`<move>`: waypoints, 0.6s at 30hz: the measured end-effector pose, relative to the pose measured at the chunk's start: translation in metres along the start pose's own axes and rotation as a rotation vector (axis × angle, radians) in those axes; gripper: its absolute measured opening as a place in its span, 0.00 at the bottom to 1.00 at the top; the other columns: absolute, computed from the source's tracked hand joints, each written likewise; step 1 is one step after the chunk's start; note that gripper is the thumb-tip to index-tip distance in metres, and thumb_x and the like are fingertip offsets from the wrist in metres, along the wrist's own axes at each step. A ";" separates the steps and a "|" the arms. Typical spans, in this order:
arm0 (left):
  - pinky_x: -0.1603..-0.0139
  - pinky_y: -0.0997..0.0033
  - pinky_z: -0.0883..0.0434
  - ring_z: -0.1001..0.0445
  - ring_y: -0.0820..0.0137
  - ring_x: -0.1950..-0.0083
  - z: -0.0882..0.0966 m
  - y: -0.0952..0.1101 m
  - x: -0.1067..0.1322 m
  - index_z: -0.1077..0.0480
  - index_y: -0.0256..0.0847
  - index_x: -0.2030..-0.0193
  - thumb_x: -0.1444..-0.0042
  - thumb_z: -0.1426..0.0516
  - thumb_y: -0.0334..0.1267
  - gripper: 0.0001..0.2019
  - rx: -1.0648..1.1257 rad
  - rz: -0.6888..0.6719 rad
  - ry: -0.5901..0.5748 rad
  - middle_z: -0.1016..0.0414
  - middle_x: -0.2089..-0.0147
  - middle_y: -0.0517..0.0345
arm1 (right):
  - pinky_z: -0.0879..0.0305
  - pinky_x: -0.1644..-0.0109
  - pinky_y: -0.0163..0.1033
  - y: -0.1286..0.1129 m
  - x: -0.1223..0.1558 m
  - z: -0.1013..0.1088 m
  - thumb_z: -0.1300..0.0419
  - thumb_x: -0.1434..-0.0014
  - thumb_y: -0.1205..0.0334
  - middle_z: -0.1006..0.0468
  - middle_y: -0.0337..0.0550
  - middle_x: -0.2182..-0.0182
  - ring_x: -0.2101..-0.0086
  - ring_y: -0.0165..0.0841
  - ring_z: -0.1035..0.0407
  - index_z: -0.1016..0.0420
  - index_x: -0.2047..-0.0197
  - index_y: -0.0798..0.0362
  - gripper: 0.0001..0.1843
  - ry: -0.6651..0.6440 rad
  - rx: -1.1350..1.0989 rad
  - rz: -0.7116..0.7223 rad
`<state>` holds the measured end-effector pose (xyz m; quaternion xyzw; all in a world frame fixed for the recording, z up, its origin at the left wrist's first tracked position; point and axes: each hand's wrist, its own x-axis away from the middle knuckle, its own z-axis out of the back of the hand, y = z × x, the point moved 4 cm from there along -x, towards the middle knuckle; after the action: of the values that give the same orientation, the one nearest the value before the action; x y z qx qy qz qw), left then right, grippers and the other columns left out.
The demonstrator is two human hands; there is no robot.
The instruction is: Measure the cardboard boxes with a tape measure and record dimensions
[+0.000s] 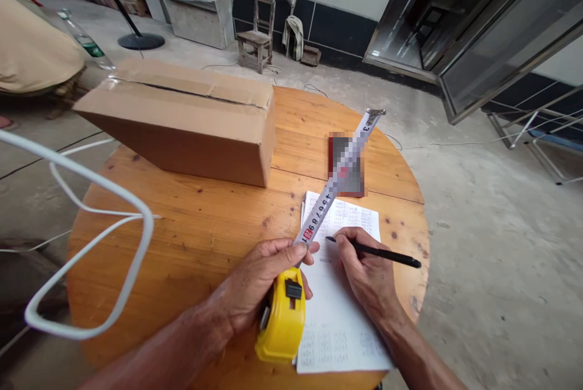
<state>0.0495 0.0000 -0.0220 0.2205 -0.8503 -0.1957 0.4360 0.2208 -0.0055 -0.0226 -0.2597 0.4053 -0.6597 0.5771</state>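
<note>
My left hand (pixel 252 283) is closed around a yellow tape measure (pixel 282 320). Its blade (pixel 339 174) is pulled out and sticks up and away to the right, over the table. My right hand (pixel 368 268) grips a black pen (pixel 378 252) with the tip resting on a sheet of paper (pixel 337 329) covered in small printed figures. Both hands are over the near right part of a round wooden table (pixel 195 238). A long cardboard box (pixel 182 119) lies shut across the far left of the table.
A small dark red object (pixel 346 168) lies on the table beyond the paper, partly under the blade. A white cable (pixel 91 238) loops in front at the left. On the concrete floor behind stand a wooden chair (pixel 259 34) and a plastic bottle (pixel 86 41).
</note>
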 end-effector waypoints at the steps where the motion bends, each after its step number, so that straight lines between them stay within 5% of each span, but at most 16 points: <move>1: 0.82 0.82 0.39 0.33 0.78 0.83 0.000 0.000 0.000 0.26 0.33 0.53 0.41 0.45 0.40 0.15 0.002 -0.003 0.002 0.27 0.80 0.57 | 0.45 0.78 0.33 0.001 0.001 0.001 0.45 0.41 0.60 0.35 0.33 0.82 0.81 0.27 0.41 0.29 0.70 0.53 0.08 0.009 -0.016 -0.005; 9: 0.82 0.81 0.40 0.33 0.78 0.83 0.000 -0.001 0.001 0.26 0.32 0.53 0.42 0.44 0.41 0.15 0.017 0.013 0.000 0.26 0.79 0.57 | 0.43 0.77 0.33 0.002 -0.001 0.011 0.45 0.39 0.58 0.34 0.32 0.83 0.82 0.26 0.40 0.30 0.67 0.53 0.09 0.180 -0.224 -0.077; 15: 0.78 0.82 0.37 0.32 0.78 0.80 0.000 -0.001 0.001 0.28 0.31 0.53 0.41 0.45 0.41 0.16 0.020 -0.008 0.001 0.26 0.79 0.55 | 0.32 0.65 0.38 -0.004 -0.007 0.016 0.43 0.40 0.57 0.24 0.39 0.72 0.72 0.30 0.30 0.29 0.58 0.52 0.10 0.114 -0.305 -0.058; 18: 0.77 0.81 0.36 0.30 0.76 0.79 0.000 -0.001 0.000 0.27 0.32 0.60 0.42 0.44 0.41 0.12 -0.003 -0.053 -0.017 0.25 0.77 0.54 | 0.30 0.58 0.44 -0.011 -0.006 0.025 0.43 0.40 0.57 0.22 0.45 0.63 0.64 0.35 0.26 0.28 0.53 0.51 0.13 0.076 -0.265 -0.029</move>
<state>0.0497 -0.0008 -0.0227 0.2404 -0.8476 -0.2104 0.4236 0.2360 -0.0056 0.0011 -0.3145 0.5067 -0.6179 0.5124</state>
